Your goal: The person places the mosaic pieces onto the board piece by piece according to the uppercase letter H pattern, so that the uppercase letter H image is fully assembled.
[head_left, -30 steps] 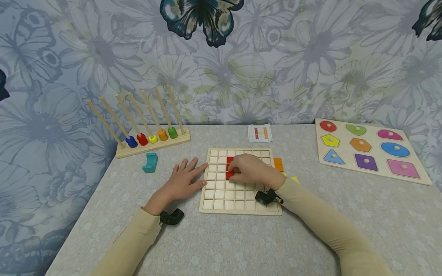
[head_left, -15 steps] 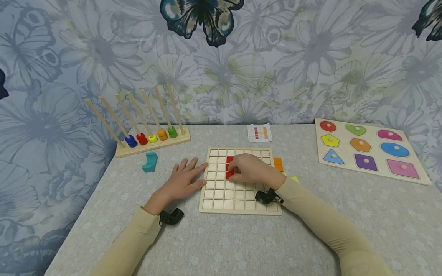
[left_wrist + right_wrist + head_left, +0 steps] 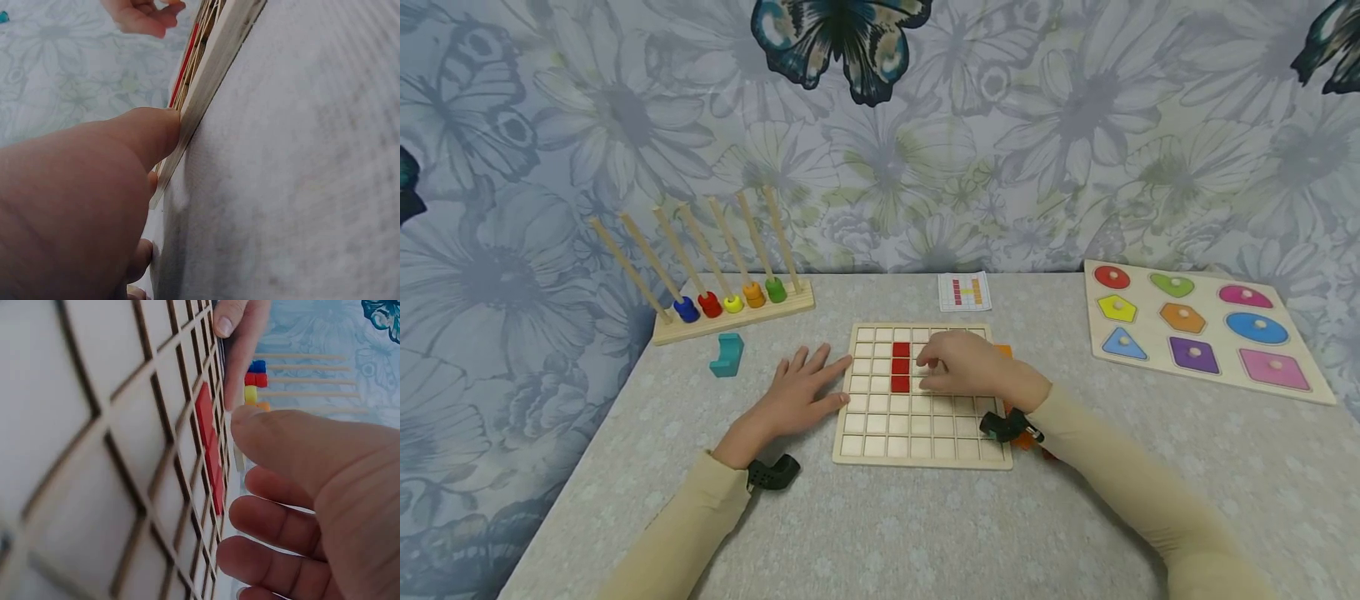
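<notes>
A wooden grid board (image 3: 887, 450) lies on the table in the middle of the head view. Three red square tiles (image 3: 900, 367) fill a vertical run of its cells. My left hand (image 3: 801, 400) rests on the table with fingers spread, its thumb and forefinger touching the board's left edge. Above the grid, just right of the red tiles, hovers my right hand (image 3: 966, 367). Its fingers are loosely bent, and the right wrist view shows a gap between thumb (image 3: 250, 431) and fingers with nothing held. Orange tiles (image 3: 1024, 442) at the board's right side are partly hidden by the right wrist.
Behind the board lies a small printed pattern card (image 3: 965, 292). A peg rack (image 3: 737, 319) with coloured rings stands at the back left, a teal block (image 3: 727, 356) in front of it. The shape puzzle (image 3: 1210, 329) lies at the back right.
My right hand has let go of the red tile area and moved slightly right, uncovering all three red tiles. My left hand has stayed in place.
</notes>
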Action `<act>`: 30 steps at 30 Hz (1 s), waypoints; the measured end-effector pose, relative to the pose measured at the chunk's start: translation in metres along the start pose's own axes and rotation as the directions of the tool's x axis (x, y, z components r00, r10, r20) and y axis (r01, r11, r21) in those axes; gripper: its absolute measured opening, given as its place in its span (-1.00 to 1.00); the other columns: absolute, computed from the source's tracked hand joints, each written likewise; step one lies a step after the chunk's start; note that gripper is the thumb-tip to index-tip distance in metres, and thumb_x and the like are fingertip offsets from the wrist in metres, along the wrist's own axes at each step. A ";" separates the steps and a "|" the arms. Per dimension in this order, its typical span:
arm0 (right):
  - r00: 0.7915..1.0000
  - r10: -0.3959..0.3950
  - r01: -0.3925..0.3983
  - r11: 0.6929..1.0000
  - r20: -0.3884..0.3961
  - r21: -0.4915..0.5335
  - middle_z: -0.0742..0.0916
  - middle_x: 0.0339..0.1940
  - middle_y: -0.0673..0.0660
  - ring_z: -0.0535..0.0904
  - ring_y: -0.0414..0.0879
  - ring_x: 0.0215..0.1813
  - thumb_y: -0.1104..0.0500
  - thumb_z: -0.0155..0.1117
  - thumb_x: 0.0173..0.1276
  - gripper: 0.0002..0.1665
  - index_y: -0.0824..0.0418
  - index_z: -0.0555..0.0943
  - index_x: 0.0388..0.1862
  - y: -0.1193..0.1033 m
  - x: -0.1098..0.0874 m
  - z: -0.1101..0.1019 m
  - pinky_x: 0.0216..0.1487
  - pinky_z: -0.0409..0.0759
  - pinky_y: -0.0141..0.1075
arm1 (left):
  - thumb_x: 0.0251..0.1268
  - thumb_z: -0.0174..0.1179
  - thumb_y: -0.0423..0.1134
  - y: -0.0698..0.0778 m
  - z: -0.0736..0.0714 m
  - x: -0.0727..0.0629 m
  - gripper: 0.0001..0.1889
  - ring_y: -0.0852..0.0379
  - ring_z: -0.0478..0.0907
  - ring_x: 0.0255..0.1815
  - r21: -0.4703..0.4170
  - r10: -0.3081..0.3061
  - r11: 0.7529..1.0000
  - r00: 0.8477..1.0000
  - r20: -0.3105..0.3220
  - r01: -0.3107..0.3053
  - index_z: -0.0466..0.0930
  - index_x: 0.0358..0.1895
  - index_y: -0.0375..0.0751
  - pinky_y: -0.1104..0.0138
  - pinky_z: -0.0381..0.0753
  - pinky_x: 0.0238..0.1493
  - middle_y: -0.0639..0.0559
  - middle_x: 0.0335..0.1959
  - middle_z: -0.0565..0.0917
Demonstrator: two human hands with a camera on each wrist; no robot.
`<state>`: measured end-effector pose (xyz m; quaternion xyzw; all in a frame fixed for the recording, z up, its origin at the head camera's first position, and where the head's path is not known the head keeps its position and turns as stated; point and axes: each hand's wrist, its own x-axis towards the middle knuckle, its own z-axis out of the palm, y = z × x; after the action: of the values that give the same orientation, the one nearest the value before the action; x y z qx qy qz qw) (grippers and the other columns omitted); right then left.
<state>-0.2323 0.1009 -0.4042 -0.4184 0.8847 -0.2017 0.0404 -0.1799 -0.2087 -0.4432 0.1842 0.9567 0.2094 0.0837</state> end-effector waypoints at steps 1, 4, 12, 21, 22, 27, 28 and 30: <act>1.000 0.005 -0.005 1.000 -0.009 0.002 0.77 -0.26 0.08 0.52 -0.24 -0.40 0.15 0.46 0.28 -0.73 0.25 0.80 -0.09 0.002 -0.004 -0.003 -0.18 0.62 -0.30 | 0.54 0.12 0.03 0.000 0.000 0.000 -0.34 -0.52 -0.23 0.65 0.000 0.000 1.000 1.000 0.000 0.000 0.22 0.61 0.00 -0.48 -0.22 0.49 -0.34 0.66 0.02; 0.999 0.031 -0.031 0.999 -0.032 -0.007 0.77 -0.27 0.11 0.45 -0.25 -0.45 0.16 0.47 0.28 -0.74 0.28 0.79 -0.11 0.011 -0.019 -0.012 -0.26 0.56 -0.31 | 0.54 0.13 0.03 0.000 0.000 0.000 -0.33 -0.52 -0.22 0.66 0.001 -0.003 1.000 1.000 -0.002 0.003 0.22 0.61 -0.01 -0.47 -0.22 0.49 -0.34 0.66 0.02; 0.984 0.170 -0.174 0.982 -0.059 -0.071 0.68 -0.43 0.00 0.40 -0.25 -0.45 0.10 0.53 0.25 -0.72 0.24 0.79 -0.14 0.035 -0.071 -0.024 -0.38 0.43 -0.41 | 0.54 0.12 0.04 -0.001 0.002 -0.001 -0.33 -0.53 -0.21 0.65 0.002 -0.003 1.000 1.000 -0.002 0.003 0.21 0.61 0.00 -0.48 -0.21 0.49 -0.34 0.66 0.03; 0.954 0.293 -0.295 0.954 -0.058 -0.045 0.73 -0.36 -0.05 0.48 -0.25 -0.38 0.08 0.56 0.21 -0.67 0.22 0.79 -0.10 0.046 -0.126 -0.030 -0.31 0.55 -0.38 | 0.54 0.13 0.02 0.000 0.001 0.000 -0.33 -0.51 -0.23 0.66 0.001 0.002 1.000 1.000 -0.004 -0.002 0.21 0.61 0.00 -0.47 -0.22 0.49 -0.34 0.66 0.02; 0.953 0.299 -0.302 0.952 -0.059 -0.046 0.73 -0.37 -0.07 0.48 -0.26 -0.37 0.07 0.56 0.20 -0.67 0.21 0.79 -0.10 0.046 -0.131 -0.030 -0.32 0.55 -0.38 | 0.54 0.13 0.02 0.000 0.000 0.000 -0.33 -0.51 -0.23 0.66 0.000 0.001 1.000 1.000 -0.002 -0.001 0.21 0.61 0.00 -0.47 -0.23 0.49 -0.34 0.66 0.01; 0.946 0.318 -0.321 0.945 -0.058 -0.061 0.69 -0.41 -0.12 0.44 -0.28 -0.37 0.01 0.59 0.17 -0.63 0.18 0.79 -0.11 0.047 -0.147 -0.026 -0.32 0.52 -0.41 | 0.54 0.14 0.01 0.001 -0.001 -0.001 -0.33 -0.52 -0.26 0.66 -0.014 -0.006 1.000 1.000 0.003 0.006 0.21 0.61 -0.01 -0.47 -0.24 0.50 -0.34 0.66 0.01; 0.947 0.318 -0.321 0.945 -0.053 -0.058 0.69 -0.41 -0.13 0.44 -0.28 -0.37 0.01 0.59 0.17 -0.63 0.18 0.79 -0.11 0.047 -0.150 -0.026 -0.33 0.52 -0.42 | 0.54 0.13 0.01 0.002 -0.001 -0.001 -0.33 -0.52 -0.25 0.65 -0.016 -0.005 1.000 1.000 0.003 0.005 0.21 0.61 -0.01 -0.47 -0.24 0.49 -0.35 0.66 0.01; 0.946 0.322 -0.323 0.945 -0.037 -0.049 0.67 -0.41 -0.15 0.43 -0.28 -0.36 -0.01 0.59 0.17 -0.63 0.16 0.79 -0.11 0.047 -0.154 -0.025 -0.32 0.50 -0.42 | 0.54 0.13 0.01 0.002 -0.001 -0.001 -0.33 -0.52 -0.25 0.65 -0.018 -0.002 1.000 1.000 0.003 0.002 0.21 0.61 -0.02 -0.47 -0.24 0.49 -0.35 0.66 0.01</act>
<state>-0.1723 0.2524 -0.4148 -0.2662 0.9468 -0.1740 0.0489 -0.1786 -0.2076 -0.4415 0.1829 0.9548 0.2175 0.0872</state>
